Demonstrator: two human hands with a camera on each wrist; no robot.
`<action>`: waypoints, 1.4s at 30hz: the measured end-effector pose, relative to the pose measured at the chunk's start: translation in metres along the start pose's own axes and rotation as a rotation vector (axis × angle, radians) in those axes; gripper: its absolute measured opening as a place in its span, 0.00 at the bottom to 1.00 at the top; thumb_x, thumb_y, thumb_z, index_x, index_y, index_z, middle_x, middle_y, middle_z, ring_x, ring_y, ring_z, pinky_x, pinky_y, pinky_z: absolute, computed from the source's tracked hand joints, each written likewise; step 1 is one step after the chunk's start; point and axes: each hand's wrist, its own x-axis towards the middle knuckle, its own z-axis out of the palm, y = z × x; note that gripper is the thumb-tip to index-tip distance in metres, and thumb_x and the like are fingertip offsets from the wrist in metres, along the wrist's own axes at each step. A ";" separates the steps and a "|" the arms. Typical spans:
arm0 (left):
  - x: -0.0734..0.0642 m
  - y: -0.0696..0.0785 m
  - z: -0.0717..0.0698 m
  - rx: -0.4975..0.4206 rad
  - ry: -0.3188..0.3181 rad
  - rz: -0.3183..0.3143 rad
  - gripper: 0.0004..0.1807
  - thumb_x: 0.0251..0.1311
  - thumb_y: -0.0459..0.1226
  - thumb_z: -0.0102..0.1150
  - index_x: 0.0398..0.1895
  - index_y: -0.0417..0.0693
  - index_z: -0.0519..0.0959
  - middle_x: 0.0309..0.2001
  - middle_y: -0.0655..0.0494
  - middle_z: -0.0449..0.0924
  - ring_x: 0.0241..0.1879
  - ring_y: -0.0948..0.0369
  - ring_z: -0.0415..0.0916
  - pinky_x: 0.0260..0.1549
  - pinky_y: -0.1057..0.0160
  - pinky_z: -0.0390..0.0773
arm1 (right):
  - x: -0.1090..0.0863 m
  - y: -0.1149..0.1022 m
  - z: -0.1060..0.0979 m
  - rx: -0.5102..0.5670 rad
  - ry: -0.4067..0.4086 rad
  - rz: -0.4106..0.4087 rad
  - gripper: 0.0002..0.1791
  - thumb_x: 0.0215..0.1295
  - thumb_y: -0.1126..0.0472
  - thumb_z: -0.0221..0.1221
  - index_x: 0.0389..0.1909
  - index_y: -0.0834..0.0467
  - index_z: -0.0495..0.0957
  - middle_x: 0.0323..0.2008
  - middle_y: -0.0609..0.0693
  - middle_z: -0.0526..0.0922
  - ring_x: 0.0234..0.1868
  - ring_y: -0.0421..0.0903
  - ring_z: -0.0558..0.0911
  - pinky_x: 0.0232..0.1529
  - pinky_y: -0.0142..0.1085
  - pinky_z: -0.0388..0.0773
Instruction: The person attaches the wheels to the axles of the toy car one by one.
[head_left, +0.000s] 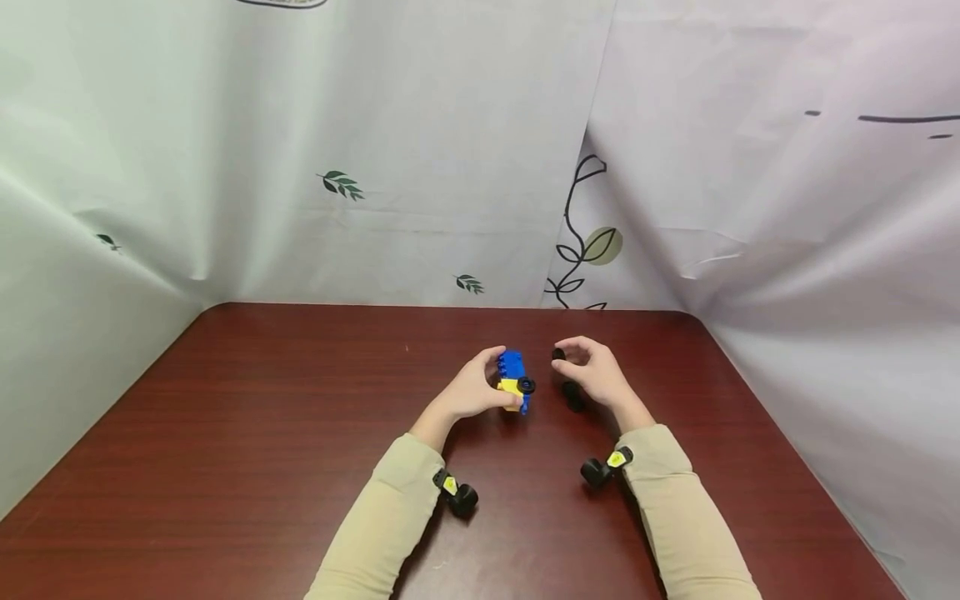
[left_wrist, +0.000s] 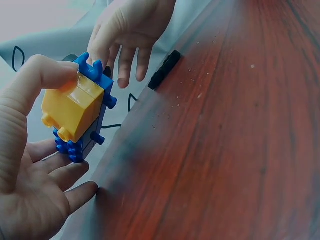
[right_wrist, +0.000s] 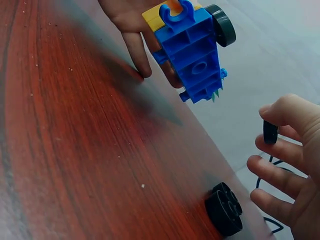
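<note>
My left hand (head_left: 471,390) grips a toy car (head_left: 512,367) of blue and yellow building blocks above the table. The right wrist view shows the car's hollow blue underside (right_wrist: 192,57) with a hook at one end. One black wheel (right_wrist: 224,25) is fitted to its side, while three blue axle pegs stand bare. Between thumb and index finger, my right hand (head_left: 603,379) pinches a loose black wheel (right_wrist: 270,132), apart from the car. Its other fingers are spread. Below that hand, more black wheels (right_wrist: 223,209) lie close together on the table; their exact number is unclear.
The dark red wooden table (head_left: 262,467) ends at a back edge against a white curtain (head_left: 420,150) printed with leaves. More curtain hangs along both sides. Black wrist cameras (head_left: 462,499) are strapped over the beige sleeves (head_left: 382,517). Small light crumbs dot the tabletop.
</note>
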 end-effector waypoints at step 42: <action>0.001 0.005 0.004 -0.007 0.018 0.020 0.53 0.41 0.41 0.74 0.72 0.46 0.54 0.69 0.46 0.60 0.68 0.50 0.62 0.64 0.50 0.66 | -0.001 -0.009 0.009 0.102 0.086 -0.022 0.19 0.58 0.60 0.65 0.48 0.63 0.77 0.40 0.59 0.83 0.39 0.46 0.82 0.38 0.28 0.78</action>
